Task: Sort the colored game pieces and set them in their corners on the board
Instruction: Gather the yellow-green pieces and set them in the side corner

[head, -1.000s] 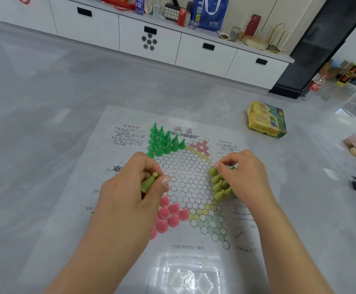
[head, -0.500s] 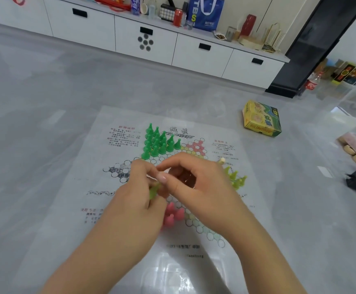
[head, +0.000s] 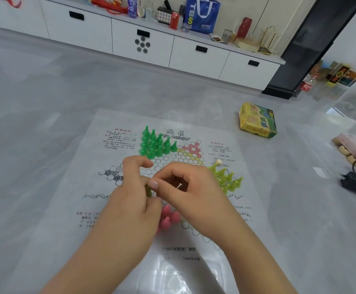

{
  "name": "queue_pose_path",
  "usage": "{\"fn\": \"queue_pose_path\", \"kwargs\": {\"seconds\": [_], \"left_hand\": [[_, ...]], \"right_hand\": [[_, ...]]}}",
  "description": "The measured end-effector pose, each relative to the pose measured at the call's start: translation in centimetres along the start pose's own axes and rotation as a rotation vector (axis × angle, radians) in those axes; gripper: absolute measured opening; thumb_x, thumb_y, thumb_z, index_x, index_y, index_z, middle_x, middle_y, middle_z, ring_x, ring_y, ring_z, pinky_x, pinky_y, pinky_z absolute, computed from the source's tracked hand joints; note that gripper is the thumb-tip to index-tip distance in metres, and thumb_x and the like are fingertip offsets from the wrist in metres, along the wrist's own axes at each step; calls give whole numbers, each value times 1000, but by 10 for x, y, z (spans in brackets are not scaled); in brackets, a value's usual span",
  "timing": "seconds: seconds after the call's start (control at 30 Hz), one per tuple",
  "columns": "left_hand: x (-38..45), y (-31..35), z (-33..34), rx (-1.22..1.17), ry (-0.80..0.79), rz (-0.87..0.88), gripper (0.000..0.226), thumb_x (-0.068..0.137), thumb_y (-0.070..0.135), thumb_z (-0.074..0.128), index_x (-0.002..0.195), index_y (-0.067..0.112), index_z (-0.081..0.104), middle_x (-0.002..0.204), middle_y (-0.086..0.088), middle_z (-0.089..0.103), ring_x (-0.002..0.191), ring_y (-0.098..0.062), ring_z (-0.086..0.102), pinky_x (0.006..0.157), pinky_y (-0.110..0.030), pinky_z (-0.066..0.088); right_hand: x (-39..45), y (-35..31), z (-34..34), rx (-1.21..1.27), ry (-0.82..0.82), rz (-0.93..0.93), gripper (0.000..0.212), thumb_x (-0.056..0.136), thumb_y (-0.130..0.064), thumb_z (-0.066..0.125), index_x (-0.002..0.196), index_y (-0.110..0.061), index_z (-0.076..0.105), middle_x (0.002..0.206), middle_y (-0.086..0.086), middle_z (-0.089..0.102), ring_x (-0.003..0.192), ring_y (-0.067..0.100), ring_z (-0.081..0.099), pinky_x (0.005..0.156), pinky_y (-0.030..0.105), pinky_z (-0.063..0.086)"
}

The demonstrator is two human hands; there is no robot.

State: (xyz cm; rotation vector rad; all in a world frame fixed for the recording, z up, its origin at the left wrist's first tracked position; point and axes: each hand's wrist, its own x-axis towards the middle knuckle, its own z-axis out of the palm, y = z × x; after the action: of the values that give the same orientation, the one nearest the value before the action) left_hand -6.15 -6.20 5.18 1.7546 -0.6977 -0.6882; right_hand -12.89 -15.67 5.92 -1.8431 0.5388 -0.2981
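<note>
Since a second ago our right hand [head: 192, 187] has crossed to pinch the olive-green plastic pawn [head: 148, 190] our left hand [head: 134, 194] grips; fumbling this handover could topple the pink pawns [head: 169, 218] below.

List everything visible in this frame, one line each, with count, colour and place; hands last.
board sheet: one, white printed, on the floor
dark green pieces: a cluster, far-left corner of the board
yellow-green pieces: a cluster, right corner
pink pieces: several, near corner, partly hidden by the hands
box: one, yellow and green, floor right of the board
cabinet: one, white, along the far wall
left hand: holds a yellow-green piece
right hand: fingers curled, thumb tip beside that piece; grip unclear
</note>
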Motion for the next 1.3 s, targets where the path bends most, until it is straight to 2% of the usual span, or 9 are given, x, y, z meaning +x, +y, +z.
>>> {"fn": "queue_pose_path", "kwargs": {"seconds": [0.13, 0.2, 0.27, 0.33, 0.43, 0.53, 0.63, 0.9, 1.3], "left_hand": [[0, 2, 1, -22, 14, -11, 50, 87, -8, 33, 94, 41, 29, 58, 7, 66, 31, -1, 49, 31, -8, 30], [1, 4, 1, -47, 28, -5, 50, 87, -8, 35, 94, 41, 29, 84, 12, 60, 33, -1, 52, 31, -10, 33], [1, 6, -2, -55, 65, -5, 47, 87, -7, 38, 91, 39, 30, 97, 13, 51, 36, 1, 54, 33, -11, 36], [2, 7, -4, -43, 96, 4, 43, 85, -8, 40, 90, 35, 32, 90, 6, 52, 41, 5, 55, 38, -9, 40], [5, 4, -7, -10, 108, -7, 40, 84, -5, 43, 86, 34, 35, 77, 3, 56, 42, 4, 54, 43, -7, 41], [6, -1, -9, 22, 119, -7, 37, 84, -2, 44, 98, 31, 36, 89, 9, 55, 46, 5, 55, 47, -6, 43], [5, -3, -11, 35, 126, -6, 36, 84, -3, 43, 104, 27, 37, 90, 11, 55, 47, 6, 54, 48, -5, 42], [6, -8, -16, 110, 149, 15, 35, 83, 5, 45, 102, 33, 36, 99, 17, 52, 52, 6, 53, 47, -17, 43], [7, -13, -20, 164, 157, 57, 37, 81, 8, 47, 97, 39, 34, 96, 23, 51, 65, -8, 49, 61, -17, 35]], "right_hand": [[3, 1, -2, -13, 8, -21, 13, 84, -13, 64, 72, -17, 67, 54, -10, 58, 45, 4, 54, 43, 21, 47], [6, 1, -10, -49, 69, -49, 12, 83, -16, 65, 72, -19, 68, 57, -11, 59, 51, 1, 50, 50, 16, 43], [12, 7, -25, -32, 233, 4, 14, 83, -22, 64, 70, -26, 69, 60, -11, 63, 53, 9, 47, 51, 22, 42], [19, 19, -44, -10, 469, 76, 15, 84, -25, 63, 71, -28, 69, 65, -7, 65, 52, 15, 49, 49, 31, 47], [31, 42, -62, -227, 675, 94, 13, 85, -24, 63, 72, -28, 65, 81, -9, 56, 69, 4, 51, 69, 28, 44], [42, 60, -65, -403, 695, 134, 10, 83, -27, 64, 73, -28, 66, 92, -11, 49, 99, 12, 51, 91, 36, 42], [50, 65, -63, -542, 679, 200, 10, 83, -30, 63, 74, -29, 64, 105, -8, 49, 113, 18, 43, 96, 36, 34], [51, 69, -65, -677, 662, 266, 10, 85, -31, 60, 82, -26, 68, 115, -1, 52, 114, 20, 41, 82, 29, 21], [51, 72, -65, -631, 635, 247, 10, 85, -31, 61, 81, -25, 67, 111, -2, 52, 113, 20, 41, 93, 38, 35]]}}
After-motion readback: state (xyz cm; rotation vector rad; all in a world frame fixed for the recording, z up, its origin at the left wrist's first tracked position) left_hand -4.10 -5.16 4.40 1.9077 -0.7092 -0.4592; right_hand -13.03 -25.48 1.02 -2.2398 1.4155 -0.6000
